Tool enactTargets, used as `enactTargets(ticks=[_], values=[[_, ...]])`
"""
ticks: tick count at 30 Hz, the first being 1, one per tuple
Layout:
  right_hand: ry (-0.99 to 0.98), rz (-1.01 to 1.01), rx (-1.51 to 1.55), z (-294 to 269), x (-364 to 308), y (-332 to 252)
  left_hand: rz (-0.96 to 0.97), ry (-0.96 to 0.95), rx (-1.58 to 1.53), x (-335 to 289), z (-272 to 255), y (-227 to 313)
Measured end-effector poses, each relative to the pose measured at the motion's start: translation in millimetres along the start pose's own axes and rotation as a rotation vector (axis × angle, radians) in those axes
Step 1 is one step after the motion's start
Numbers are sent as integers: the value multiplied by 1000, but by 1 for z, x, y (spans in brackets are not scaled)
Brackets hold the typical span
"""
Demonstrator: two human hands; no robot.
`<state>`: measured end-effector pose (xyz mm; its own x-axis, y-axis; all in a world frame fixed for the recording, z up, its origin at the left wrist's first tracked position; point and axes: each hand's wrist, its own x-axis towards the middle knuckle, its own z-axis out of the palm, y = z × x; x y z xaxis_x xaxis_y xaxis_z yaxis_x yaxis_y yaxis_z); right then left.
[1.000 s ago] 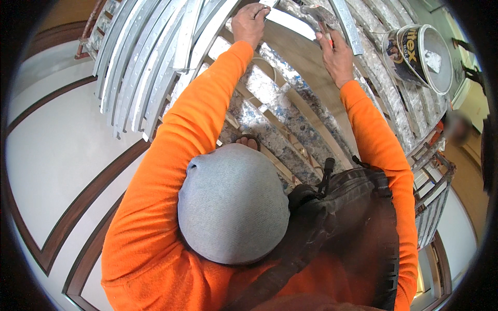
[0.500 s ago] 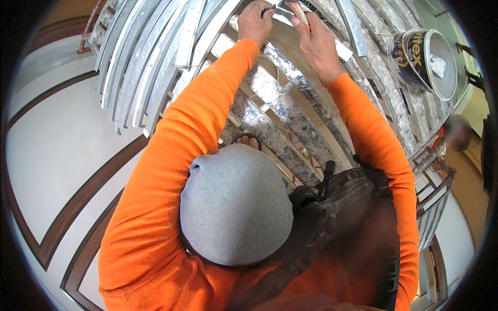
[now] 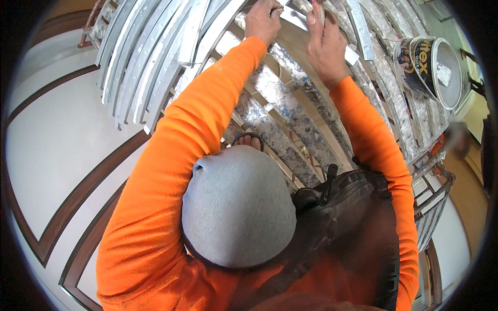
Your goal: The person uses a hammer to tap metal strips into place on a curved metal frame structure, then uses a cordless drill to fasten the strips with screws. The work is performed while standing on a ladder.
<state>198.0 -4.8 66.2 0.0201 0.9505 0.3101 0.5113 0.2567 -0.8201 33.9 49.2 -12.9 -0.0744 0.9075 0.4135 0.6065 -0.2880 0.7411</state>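
At the top of the head view, my left hand is closed, thumb and fingertips pinched together. Whatever lies between them is too small to make out. To its right, my right hand is wrapped round a red-handled tool, whose far end is cut off by the picture's edge. A pale metal strip lies between the two hands. Left of my left hand, several long silvery metal channels lie side by side. A short metal piece rests on the boards right of my right hand.
Paint-spattered planks with gaps between them lie under my arms. A white bucket with a dark label lies tipped at right. A grey cloth-covered rounded shape and a black bag are close in. Another person is beyond the scaffold.
My right hand and the red-handled tool have moved slightly right, away from my left hand. My left hand stays pinched. The whole view has shifted a little.
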Motion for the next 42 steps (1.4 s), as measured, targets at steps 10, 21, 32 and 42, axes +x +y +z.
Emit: enactTargets(ticks=[10, 21, 32, 42], values=[[-4, 29, -62, -11, 18, -10, -10, 18, 23, 1, 1, -4], [-97, -67, -22, -11, 23, -19, -32, 8, 47, 0, 0, -6], [-110, 53, -8, -14, 22, -24, -38, 11, 30, -2, -1, -3], [-331, 218, -240, -10, 12, 20, -29, 35, -9, -2, 3, -17]])
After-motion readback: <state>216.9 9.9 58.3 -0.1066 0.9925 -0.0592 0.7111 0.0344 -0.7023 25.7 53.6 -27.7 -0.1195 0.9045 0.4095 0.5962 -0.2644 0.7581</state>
